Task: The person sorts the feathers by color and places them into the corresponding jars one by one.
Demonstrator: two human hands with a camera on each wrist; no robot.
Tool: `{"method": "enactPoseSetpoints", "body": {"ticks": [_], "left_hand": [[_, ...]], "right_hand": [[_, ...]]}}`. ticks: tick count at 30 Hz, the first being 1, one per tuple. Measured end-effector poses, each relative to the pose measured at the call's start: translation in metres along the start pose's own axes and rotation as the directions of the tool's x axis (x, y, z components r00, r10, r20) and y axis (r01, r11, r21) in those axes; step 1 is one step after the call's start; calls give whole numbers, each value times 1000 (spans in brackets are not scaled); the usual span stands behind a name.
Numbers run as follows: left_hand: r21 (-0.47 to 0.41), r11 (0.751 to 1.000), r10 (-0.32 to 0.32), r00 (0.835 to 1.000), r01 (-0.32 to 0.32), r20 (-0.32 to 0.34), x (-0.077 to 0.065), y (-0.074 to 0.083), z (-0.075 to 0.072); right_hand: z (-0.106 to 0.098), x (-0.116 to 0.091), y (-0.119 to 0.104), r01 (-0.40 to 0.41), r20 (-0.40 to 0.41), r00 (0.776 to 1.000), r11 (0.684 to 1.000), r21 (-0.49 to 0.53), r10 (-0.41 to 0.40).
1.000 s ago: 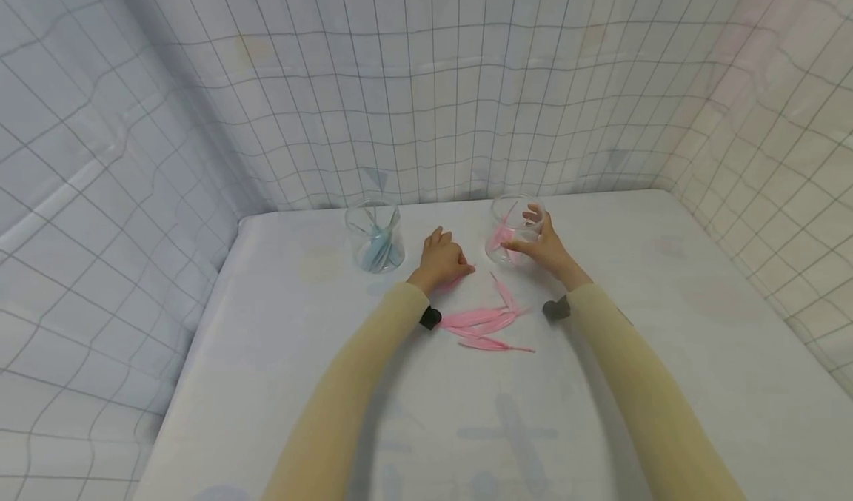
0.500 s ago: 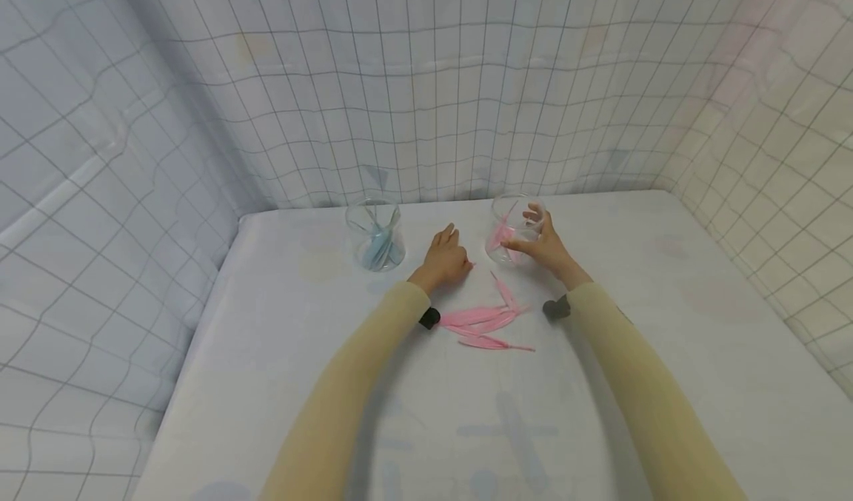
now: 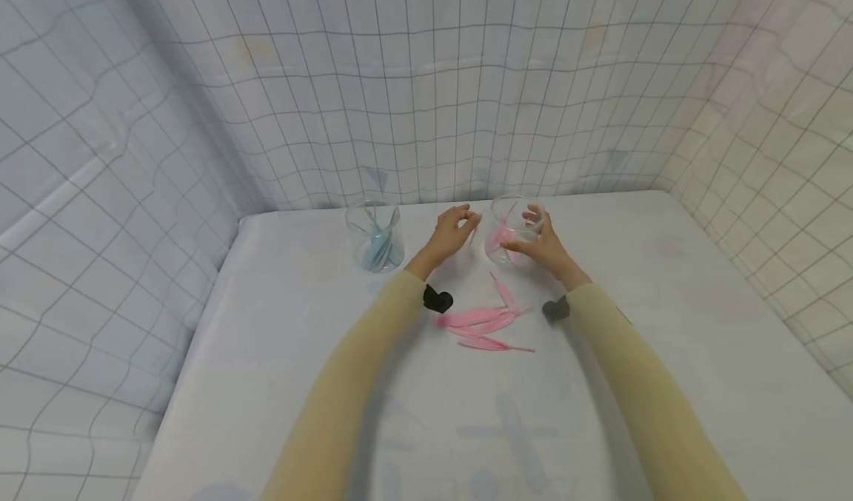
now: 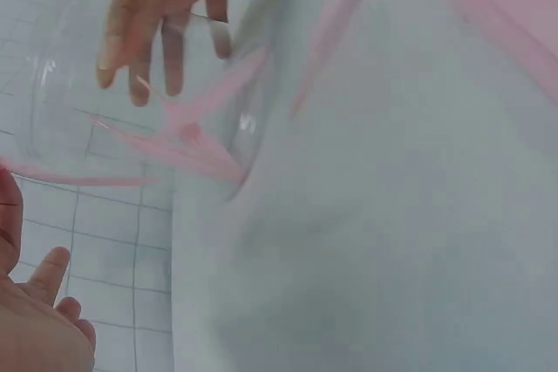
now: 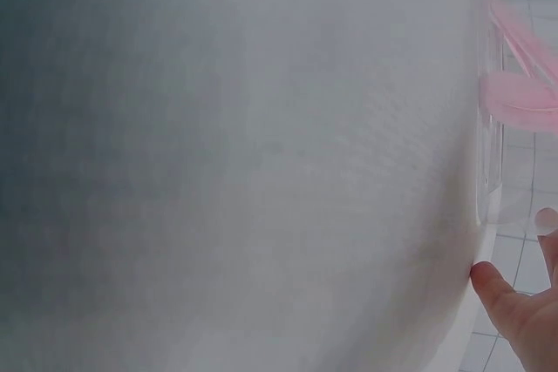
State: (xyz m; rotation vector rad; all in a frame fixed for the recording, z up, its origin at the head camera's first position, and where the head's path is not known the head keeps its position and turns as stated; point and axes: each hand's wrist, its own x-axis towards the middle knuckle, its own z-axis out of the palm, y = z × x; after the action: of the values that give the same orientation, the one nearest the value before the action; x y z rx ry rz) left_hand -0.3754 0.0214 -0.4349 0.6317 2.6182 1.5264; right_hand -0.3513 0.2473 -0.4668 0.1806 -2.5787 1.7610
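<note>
In the head view my left hand [image 3: 452, 236] is raised over the table, just left of a clear round container [image 3: 494, 218]. Thumb and fingers pinch a thin pink feather [image 4: 87, 180], whose other end reaches toward the container's mouth in the left wrist view. My right hand [image 3: 548, 251] grips the same container from its right side, thumb in front and fingers behind. Inside it lie several pink feathers [image 4: 196, 141]. Below the hands, more pink feathers [image 3: 476, 317] lie in a loose group on the table.
A second clear container [image 3: 349, 223] with several light blue feathers [image 3: 381, 248] stands at the back left. White sheets with a grid pattern [image 3: 426, 94] close off the back and sides of the white table [image 3: 280, 353]. Dark camera mounts [image 3: 437, 299] sit at the wrists.
My left hand picks a pink feather off the table and lifts it away from me, up beside the container. My right hand stays on the container throughout.
</note>
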Motion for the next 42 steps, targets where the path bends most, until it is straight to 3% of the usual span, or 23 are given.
{"method": "enactPoseSetpoints", "body": {"ticks": [2,6,12,16,19,25,29,36,42], "left_hand": [[-134,991,-7,1000,5,-14,4,7,0],[-319,947,-29,999,17,-34,15,27,-1],[-469,883,-42,995,-6,-92,32,59,2],[-502,864,-55,985,-36,-165,39,71,10],[-495,868,-64,978,-42,-196,41,70,17],[-475,879,-86,971,-32,-224,42,53,29],[-424,905,-88,967,-22,-238,40,40,33],[-338,940,-113,974,41,-197,28,17,31],[-243,969,-94,981,50,-173,18,-6,22]], "right_hand": [[0,0,1,1,-1,1000,1000,5,-1],[1,-1,2,11,-2,1000,1000,20,-11],[1,0,3,-11,0,1000,1000,10,11],[2,0,2,-30,10,1000,999,30,29],[2,-5,-6,-33,30,999,999,44,31],[5,-18,-23,-21,37,999,999,29,20],[6,-20,-25,-15,33,999,1000,15,15],[3,-1,5,5,1,1000,1000,-3,-5],[-4,4,4,12,25,1000,1000,28,-13]]}}
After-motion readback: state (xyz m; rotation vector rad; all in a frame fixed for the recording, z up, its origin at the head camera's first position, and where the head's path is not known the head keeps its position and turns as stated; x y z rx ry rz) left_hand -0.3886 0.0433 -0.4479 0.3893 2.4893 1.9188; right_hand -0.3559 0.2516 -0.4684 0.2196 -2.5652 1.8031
